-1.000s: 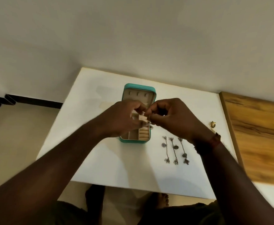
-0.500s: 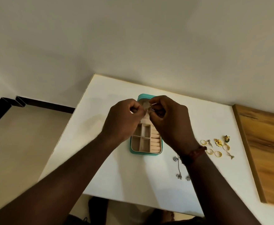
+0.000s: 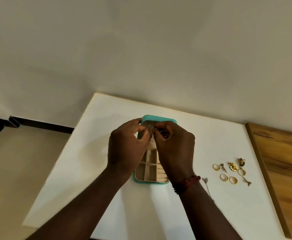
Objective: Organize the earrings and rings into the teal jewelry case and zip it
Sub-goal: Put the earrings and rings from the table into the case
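Pinching: both hands meet over the far end of the open case (image 3: 151, 181), at its raised lid
Left hand (image 3: 126, 148): fingers closed on a small silvery earring (image 3: 147, 126)
Right hand (image 3: 174, 149): fingers pinched together at the same earring; red band (image 3: 187, 183) on the wrist
Case: teal, beige compartments, mid-table (image 3: 107, 196)
Rings (image 3: 228, 174): gold, loose on the table, right of the case, well apart from it
Chain earring (image 3: 206, 185): silver, just beside the right wrist
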